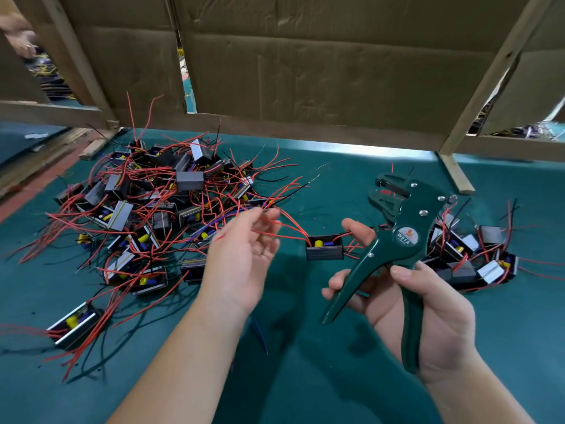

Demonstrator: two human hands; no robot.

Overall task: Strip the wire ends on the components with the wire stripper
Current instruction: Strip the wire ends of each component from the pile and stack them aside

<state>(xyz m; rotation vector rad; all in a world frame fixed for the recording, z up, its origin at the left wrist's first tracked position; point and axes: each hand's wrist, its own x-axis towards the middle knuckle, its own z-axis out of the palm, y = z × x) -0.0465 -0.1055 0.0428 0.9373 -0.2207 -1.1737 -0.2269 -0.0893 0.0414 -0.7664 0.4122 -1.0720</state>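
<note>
My right hand [428, 307] grips the dark green wire stripper [400, 228] by its handles, jaws pointing up and away. My left hand [244, 255] pinches the red wires [275, 228] of one black boxed component [324, 251], which hangs between my hands just above the cloth. The wire ends stick out past my fingertips toward the upper right. The stripper's jaws are apart from the wires.
A large tangled pile of components [146, 206] with red and black wires lies left on the green cloth [305, 347]. A smaller pile [470, 252] lies to the right. One loose component [73, 327] sits near left. Cardboard panels [305, 65] on wooden frames wall off the back.
</note>
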